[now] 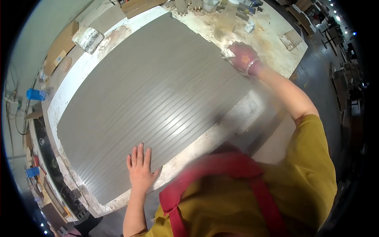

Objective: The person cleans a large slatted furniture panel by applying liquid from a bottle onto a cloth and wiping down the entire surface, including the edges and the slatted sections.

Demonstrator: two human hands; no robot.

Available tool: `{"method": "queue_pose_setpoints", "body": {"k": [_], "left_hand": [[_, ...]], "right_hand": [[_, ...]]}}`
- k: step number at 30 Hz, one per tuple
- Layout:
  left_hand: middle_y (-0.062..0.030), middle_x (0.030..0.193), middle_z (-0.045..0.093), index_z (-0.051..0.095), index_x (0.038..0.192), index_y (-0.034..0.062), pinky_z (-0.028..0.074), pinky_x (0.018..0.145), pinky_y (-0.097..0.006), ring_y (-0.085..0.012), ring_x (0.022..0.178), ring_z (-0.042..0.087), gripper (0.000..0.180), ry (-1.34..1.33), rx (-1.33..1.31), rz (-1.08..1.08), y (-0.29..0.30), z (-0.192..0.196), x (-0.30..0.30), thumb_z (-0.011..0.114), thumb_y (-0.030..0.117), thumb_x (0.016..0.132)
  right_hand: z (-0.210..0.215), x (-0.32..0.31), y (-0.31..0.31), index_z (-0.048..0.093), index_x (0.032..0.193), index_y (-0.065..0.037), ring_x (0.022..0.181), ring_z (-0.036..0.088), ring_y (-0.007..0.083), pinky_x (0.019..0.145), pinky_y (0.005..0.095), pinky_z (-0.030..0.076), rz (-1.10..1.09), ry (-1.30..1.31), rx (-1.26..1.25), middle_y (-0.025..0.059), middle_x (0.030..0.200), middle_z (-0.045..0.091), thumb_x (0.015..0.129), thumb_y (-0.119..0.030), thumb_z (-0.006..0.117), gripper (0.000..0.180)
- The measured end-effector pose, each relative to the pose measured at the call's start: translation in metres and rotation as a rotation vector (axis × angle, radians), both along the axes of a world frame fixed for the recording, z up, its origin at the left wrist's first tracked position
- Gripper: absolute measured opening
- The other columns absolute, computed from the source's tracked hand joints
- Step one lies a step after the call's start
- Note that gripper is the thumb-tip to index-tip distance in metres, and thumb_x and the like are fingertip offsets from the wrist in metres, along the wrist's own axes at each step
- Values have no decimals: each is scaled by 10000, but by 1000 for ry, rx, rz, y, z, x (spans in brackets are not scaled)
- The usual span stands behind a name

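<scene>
Many long, narrow grey strips (pixel 130 91) lie side by side and form one broad sheet across the worktable. My bare left hand (pixel 141 170) rests flat on the sheet's near edge, its fingers apart and nothing in them. On my right hand (pixel 243 58) there is a pinkish-red glove with a small orange-yellow mark. Its fingers are closed on a crumpled white cloth (pixel 227 51), held at the far right ends of the strips. Part of the cloth is hidden by the glove, and its finer detail is blurred.
A cloudy bottle (pixel 227 17) stands beyond my right hand, with small tools and blocks around it. A whitish wrapped block (pixel 87 39) sits at the far left, and another block (pixel 291 40) at the table's right corner. A blue cup (pixel 35 94) is off to the left.
</scene>
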State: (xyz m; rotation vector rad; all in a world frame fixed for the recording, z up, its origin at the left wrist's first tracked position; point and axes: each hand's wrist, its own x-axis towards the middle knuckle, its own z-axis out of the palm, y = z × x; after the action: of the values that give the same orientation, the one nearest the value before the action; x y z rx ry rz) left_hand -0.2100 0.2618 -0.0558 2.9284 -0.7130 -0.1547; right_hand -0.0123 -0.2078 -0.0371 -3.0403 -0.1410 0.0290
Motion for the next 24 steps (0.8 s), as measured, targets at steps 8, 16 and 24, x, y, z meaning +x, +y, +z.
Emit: {"method": "queue_pose_setpoints", "body": {"k": [8, 16, 24], "left_hand": [[-145, 1488, 328, 454, 1352, 109, 253, 1069, -536, -348, 1352, 324, 829, 16, -8, 43, 1, -3, -3, 806, 318, 631], [-124, 1492, 330, 446, 1370, 119, 241, 1076, -555, -398, 1359, 291, 819, 9, -21, 32, -1, -1, 0, 788, 314, 653], [-94, 1487, 344, 484, 1342, 144, 255, 1064, -573, -428, 1356, 278, 809, -4, 6, 39, 1, -2, -1, 807, 325, 623]], "right_hand": [[0, -21, 32, 584, 1168, -99, 1001, 597, 319, 861, 403, 473, -82, 84, -46, 164, 1057, 633, 801, -194, 593, 378], [26, -38, 66, 658, 1056, -121, 969, 621, 213, 844, 352, 484, 445, -175, 360, 28, 990, 665, 773, -244, 649, 308], [0, -13, 57, 614, 1089, -111, 836, 635, 223, 743, 350, 515, -15, -125, 145, 87, 948, 650, 871, -198, 556, 242]]}}
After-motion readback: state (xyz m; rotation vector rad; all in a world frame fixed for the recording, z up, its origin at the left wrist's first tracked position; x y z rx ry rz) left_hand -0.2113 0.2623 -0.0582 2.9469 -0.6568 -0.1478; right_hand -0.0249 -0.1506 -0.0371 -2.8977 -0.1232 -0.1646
